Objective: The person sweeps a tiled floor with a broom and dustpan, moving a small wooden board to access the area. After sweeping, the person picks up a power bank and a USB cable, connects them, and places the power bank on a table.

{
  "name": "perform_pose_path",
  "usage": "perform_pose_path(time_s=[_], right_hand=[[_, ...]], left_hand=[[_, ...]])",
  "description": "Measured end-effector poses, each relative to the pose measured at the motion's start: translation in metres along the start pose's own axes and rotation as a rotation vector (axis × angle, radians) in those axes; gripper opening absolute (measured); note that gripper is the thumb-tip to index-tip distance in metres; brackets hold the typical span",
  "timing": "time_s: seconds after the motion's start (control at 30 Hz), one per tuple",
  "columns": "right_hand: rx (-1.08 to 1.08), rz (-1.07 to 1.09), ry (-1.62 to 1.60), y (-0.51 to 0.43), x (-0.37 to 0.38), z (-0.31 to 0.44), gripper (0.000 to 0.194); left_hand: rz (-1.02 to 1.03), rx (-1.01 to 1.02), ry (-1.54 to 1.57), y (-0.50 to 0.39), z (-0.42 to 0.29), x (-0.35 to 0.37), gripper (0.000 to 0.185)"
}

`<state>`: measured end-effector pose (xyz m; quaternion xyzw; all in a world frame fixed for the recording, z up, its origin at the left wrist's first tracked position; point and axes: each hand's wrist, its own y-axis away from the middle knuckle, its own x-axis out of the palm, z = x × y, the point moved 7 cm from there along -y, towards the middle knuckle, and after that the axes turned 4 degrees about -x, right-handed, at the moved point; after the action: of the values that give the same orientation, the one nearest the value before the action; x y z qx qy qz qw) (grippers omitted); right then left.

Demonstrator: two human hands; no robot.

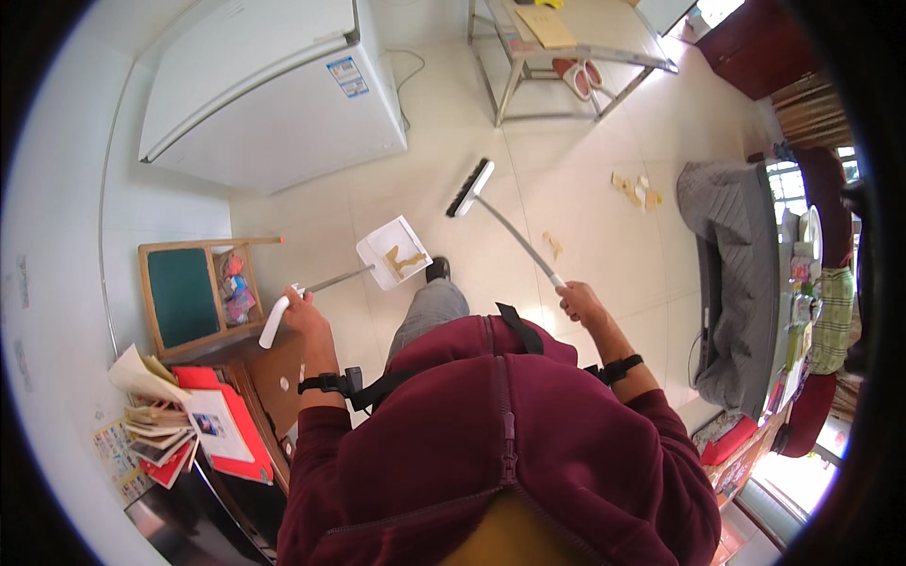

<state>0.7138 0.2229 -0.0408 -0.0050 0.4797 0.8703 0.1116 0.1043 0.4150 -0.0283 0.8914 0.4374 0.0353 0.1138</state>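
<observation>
My left hand [304,311] grips the handle of a white long-handled dustpan [379,244], whose pan is low near my shoe. Torn brown scraps [403,262], cardboard or paper, lie inside the pan. In my right hand [582,303] is the grey pole of a broom [476,188] with a white head and dark bristles. The broom head is out ahead of the pan, apart from it; whether its bristles touch the floor I cannot tell. On the tiles to the right lie a small brown scrap [553,244] and a cluster of torn scraps [637,191].
A white refrigerator [283,127] stands at the upper left. Ahead is a metal-legged table [587,35] with slippers [579,76] beneath it. A wooden-framed green board [180,301] is at left, above books and papers [166,424]. A grey-covered piece of furniture [736,283] lines the right.
</observation>
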Motion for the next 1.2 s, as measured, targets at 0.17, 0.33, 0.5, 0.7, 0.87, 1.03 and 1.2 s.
perform_pose_path(time_s=[0.17,0.33,0.5,0.7,0.87,1.03,1.2], right_hand=[[0.009,-0.028,0.096,-0.011,0.023,0.072,0.017],[-0.055,-0.059,0.22,-0.008,0.028,0.141,0.018],[-0.081,-0.07,0.269,-0.014,0.029,0.198,0.019],[-0.129,-0.05,0.412,-0.051,0.01,0.279,0.023],[-0.215,0.008,0.491,-0.109,-0.014,0.353,0.023],[-0.299,0.083,0.536,-0.167,-0.034,0.422,0.021],[-0.522,0.081,0.767,-0.217,-0.041,0.498,0.028]], left_hand=[[0.078,-0.133,-0.008,-0.035,0.031,0.054,0.031],[0.15,-0.399,-0.068,-0.042,0.066,0.089,0.029],[0.132,-0.501,-0.061,-0.048,0.07,0.097,0.04],[0.149,-0.527,-0.162,-0.054,0.067,0.095,0.059],[-0.041,-0.537,-0.12,-0.049,0.062,0.093,0.069],[-0.025,-0.632,-0.242,-0.021,0.065,0.128,0.052],[0.179,-0.444,-0.233,-0.006,0.015,0.217,0.035]])
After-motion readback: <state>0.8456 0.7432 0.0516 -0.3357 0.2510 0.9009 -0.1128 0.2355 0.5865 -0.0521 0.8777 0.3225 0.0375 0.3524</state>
